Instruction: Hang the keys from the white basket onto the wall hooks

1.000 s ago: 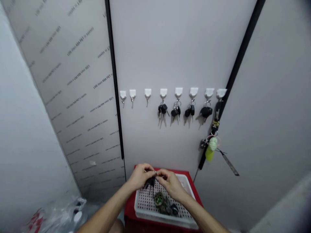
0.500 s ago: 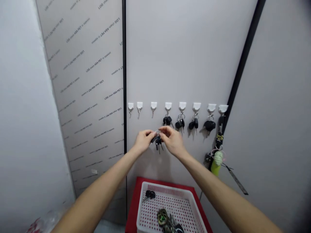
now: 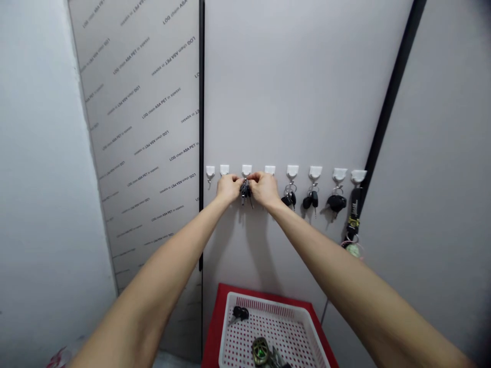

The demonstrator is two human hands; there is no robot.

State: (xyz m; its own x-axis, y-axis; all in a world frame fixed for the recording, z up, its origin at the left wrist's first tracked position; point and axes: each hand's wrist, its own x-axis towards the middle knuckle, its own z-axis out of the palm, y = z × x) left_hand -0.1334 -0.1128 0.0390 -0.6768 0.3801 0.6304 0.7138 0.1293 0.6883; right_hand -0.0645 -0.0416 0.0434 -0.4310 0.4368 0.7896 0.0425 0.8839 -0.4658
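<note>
Where the wall [image 3: 299, 102] rises above a red surface [image 3: 215, 324], left fingers [image 3: 237, 182] and right fingers [image 3: 254, 177] pinch keys [image 3: 245, 192].

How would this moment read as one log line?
left hand: holding keys | right hand: holding keys | keys: just below third hook from left | basket: other keys inside
</note>
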